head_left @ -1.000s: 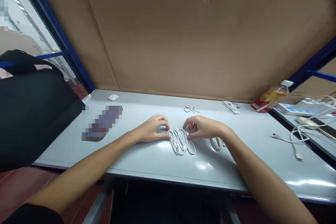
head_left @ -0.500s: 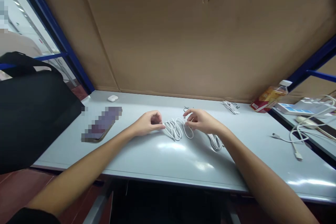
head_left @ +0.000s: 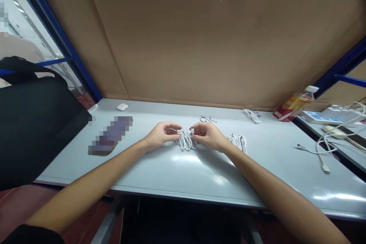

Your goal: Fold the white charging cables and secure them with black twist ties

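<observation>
A white cable lies in loose loops on the grey table, between my two hands. My left hand pinches a white plug at one end of it, on the left of the loops. On the right, my right hand closes its fingers around the other white connector. Both ends stand close to each other, a short gap apart. Beside my right wrist rests a second coiled white cable, partly hidden by the forearm. Just behind the right hand are thin black twist ties.
A phone and a white earbud case lie at left, near a black bag. Toward the back right are another bundled white cable and a tilted drink bottle. Loose white cables hang over the right side.
My right hand has moved left, bringing its connector near the one in my left hand. The second coil and the black ties are now more exposed.
</observation>
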`<state>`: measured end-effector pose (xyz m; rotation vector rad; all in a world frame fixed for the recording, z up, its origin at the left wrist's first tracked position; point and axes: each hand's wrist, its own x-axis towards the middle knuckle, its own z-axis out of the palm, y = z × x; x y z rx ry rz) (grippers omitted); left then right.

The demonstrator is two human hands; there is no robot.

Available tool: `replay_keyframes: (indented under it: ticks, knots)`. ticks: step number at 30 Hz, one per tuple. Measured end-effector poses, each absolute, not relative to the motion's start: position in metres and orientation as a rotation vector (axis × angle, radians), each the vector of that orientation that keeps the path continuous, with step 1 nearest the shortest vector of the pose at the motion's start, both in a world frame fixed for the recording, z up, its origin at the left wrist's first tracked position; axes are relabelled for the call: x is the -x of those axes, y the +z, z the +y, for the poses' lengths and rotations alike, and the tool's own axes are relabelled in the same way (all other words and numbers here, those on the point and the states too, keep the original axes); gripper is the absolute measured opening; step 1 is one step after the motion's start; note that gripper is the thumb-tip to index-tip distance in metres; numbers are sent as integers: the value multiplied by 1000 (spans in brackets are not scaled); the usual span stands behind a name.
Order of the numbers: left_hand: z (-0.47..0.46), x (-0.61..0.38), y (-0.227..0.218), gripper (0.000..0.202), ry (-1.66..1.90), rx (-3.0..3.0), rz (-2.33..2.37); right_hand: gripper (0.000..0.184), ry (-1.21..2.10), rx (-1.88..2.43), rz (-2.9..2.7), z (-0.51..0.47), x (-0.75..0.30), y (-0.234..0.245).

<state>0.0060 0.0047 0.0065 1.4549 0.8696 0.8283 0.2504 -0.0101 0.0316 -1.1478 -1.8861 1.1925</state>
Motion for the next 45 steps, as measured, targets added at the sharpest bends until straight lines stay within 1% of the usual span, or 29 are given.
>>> replay_keyframes:
  ticks: [4, 10, 15, 19, 23, 25, 29, 32, 35, 40, 45]
  knots:
    - [3, -9, 6, 42, 848, -1493, 873, 16, 1131, 1189, -1899, -10, -251, 29]
    - [1, -12, 4, 23, 892, -1640, 818, 3, 1011, 1090, -1958, -14, -246, 21]
    - [0, -12, 5, 19, 881, -1679, 814, 4, 868, 1035, -2052, -18, -241, 19]
    - [-1, -13, 5, 25, 863, -1654, 814, 3, 790, 1068, -2088, -19, -240, 22]
    - [3, -7, 11, 46, 813, -1566, 879, 13, 836, 1212, -2054, -15, -252, 37]
    - [11, 2, 17, 52, 894, -1525, 937, 18, 859, 1319, -1991, -9, -264, 48]
    - [31, 31, 30, 43, 1132, -1411, 1112, 21, 828, 1486, -1924, 6, -295, 64]
    - [40, 46, 35, 45, 1211, -1289, 1280, 22, 786, 1619, -1918, 12, -312, 70]
    - [42, 51, 35, 47, 1175, -1283, 1353, 26, 811, 1679, -1943, 14, -319, 72]
    - [42, 49, 29, 50, 1099, -1339, 1368, 39, 887, 1677, -2041, 10, -316, 76]
    - [43, 51, 26, 54, 1067, -1390, 1421, 42, 938, 1706, -2039, 8, -314, 80]
